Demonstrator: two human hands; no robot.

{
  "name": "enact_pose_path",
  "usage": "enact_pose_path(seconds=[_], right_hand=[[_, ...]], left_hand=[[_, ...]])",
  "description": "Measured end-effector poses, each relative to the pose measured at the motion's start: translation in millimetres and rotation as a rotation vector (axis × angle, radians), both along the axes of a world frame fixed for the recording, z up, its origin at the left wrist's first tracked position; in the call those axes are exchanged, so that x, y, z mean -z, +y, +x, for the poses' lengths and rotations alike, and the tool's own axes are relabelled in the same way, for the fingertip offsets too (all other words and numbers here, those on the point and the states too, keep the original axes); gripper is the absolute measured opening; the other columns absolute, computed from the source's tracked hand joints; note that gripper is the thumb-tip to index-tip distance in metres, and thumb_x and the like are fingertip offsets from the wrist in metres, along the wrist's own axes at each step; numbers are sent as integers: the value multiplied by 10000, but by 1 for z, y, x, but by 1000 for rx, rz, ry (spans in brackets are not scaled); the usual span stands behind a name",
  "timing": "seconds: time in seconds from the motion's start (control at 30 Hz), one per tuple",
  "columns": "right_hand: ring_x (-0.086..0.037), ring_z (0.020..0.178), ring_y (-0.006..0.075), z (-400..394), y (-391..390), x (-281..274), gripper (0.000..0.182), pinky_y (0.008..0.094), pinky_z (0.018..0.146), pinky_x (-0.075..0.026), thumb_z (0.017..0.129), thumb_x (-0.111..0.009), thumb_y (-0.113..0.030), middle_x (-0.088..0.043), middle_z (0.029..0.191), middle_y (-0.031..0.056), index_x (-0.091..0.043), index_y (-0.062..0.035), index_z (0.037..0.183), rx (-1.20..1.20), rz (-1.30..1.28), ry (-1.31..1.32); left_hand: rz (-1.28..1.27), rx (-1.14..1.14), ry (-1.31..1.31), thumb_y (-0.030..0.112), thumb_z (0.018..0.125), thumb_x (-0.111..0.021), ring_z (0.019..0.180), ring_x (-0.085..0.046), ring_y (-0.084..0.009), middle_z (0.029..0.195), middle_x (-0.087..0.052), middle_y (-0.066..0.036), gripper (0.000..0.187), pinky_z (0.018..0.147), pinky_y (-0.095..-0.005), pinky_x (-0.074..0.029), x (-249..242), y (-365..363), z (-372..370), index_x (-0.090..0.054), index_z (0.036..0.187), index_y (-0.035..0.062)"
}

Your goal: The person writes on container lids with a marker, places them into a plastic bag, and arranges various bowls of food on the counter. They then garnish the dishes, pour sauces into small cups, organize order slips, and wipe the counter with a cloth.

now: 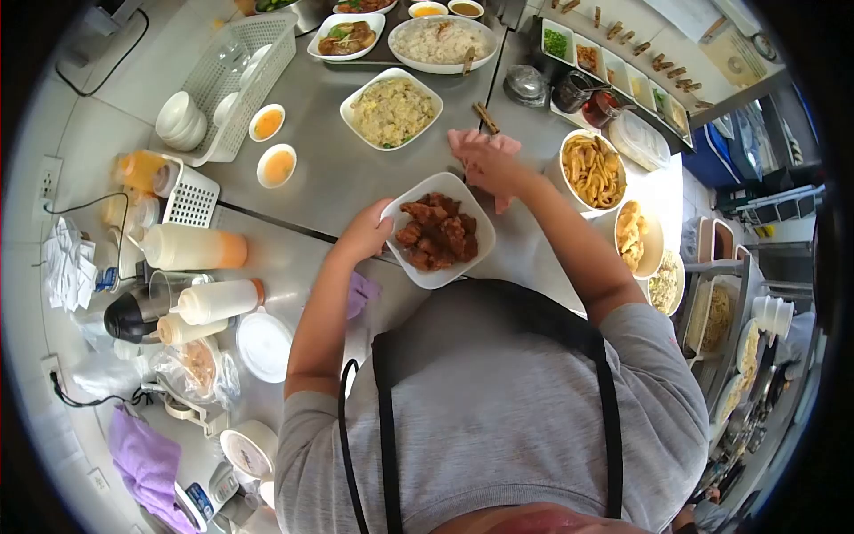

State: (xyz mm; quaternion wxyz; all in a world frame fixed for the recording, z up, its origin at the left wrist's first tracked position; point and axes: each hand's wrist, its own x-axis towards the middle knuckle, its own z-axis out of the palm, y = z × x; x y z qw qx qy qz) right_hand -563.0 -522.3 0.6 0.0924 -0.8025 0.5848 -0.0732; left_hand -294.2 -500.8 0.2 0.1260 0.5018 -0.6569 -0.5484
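Note:
My left hand (363,233) grips the left rim of a white square bowl (481,238), its fingers closed on the edge. Dark reddish-brown fried meat pieces (436,233) are piled in that bowl, close in front of my apron. Just beyond the bowl's right corner, my right hand (495,169) is closed on a crumpled pink cloth (505,144) against the steel counter. Its fingertips are partly hidden in the folds. Farther back stands a white bowl of fried rice (391,111). A small brown clip (486,118) lies near the cloth.
On the left are a white basket (213,133) with stacked bowls, two small orange sauce cups (277,165) and several squeeze bottles (196,246). To the right stand a bowl of fries (593,169), other food bowls and a garnish tray (614,80). More filled dishes (445,43) line the back.

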Motion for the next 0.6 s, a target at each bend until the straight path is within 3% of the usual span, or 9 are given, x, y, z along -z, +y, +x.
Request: enact_pose_path(seconds=[0.07, 0.17, 0.27, 0.33, 0.43, 0.57, 0.6], right_hand=[[-536, 864, 232, 5, 24, 26, 364, 364, 793, -401, 687, -567, -211, -560, 935, 89, -512, -131, 1038, -162, -443, 53], [-514, 939, 248, 4, 25, 59, 379, 388, 899, -325, 717, -559, -212, -526, 1043, 94, -493, -129, 1081, 11, -45, -568], [-495, 995, 229, 38, 33, 23, 283, 389, 903, -317, 779, -500, -220, -538, 1056, 88, -534, -129, 1045, 320, 698, -1855], [-507, 983, 205, 73, 43, -35, 308, 365, 849, -368, 814, -445, -276, -549, 1033, 110, -536, -85, 1038, 59, 958, -1970], [-524, 953, 196, 77, 33, -38, 373, 339, 798, -405, 837, -398, -329, -558, 1007, 138, -535, -38, 1026, 32, 980, -1647], [-546, 905, 204, 41, -3, 34, 454, 310, 751, -428, 846, -358, -377, -565, 975, 172, -530, 10, 1009, 236, 716, -921], [-560, 801, 193, 27, -29, 57, 408, 302, 700, -447, 845, -377, -341, -577, 884, 145, -504, 14, 1001, 360, 669, -955]], left_hand=[[6, -74, 32, 94, 799, -379, 397, -445, -97, 632, -514, -65, 323, 368, -239, -387, 11, 7, 11, -423, 1113, 35], [19, -184, 53, 118, 810, -382, 405, -435, -88, 711, -512, -62, 327, 372, -227, -388, 8, 22, 22, -401, 1122, 21], [60, -186, 114, 115, 812, -374, 391, -414, -86, 705, -506, -49, 325, 365, -215, -376, 0, 30, 18, -401, 1126, 34], [57, -196, 146, 107, 813, -369, 380, -431, -100, 610, -502, -54, 314, 370, -234, -377, -16, 34, 6, -415, 1113, 29], [71, -249, 228, 106, 812, -361, 390, -417, -86, 669, -497, -36, 297, 356, -212, -368, -41, 36, -1, -430, 1096, 53], [51, -429, 236, 111, 816, -366, 391, -419, -72, 648, -506, -26, 288, 341, -195, -348, -32, 34, 20, -442, 1089, 59], [33, -427, 233, 126, 823, -373, 398, -419, -61, 636, -508, -17, 286, 337, -190, -340, -19, 31, 32, -435, 1095, 64]])
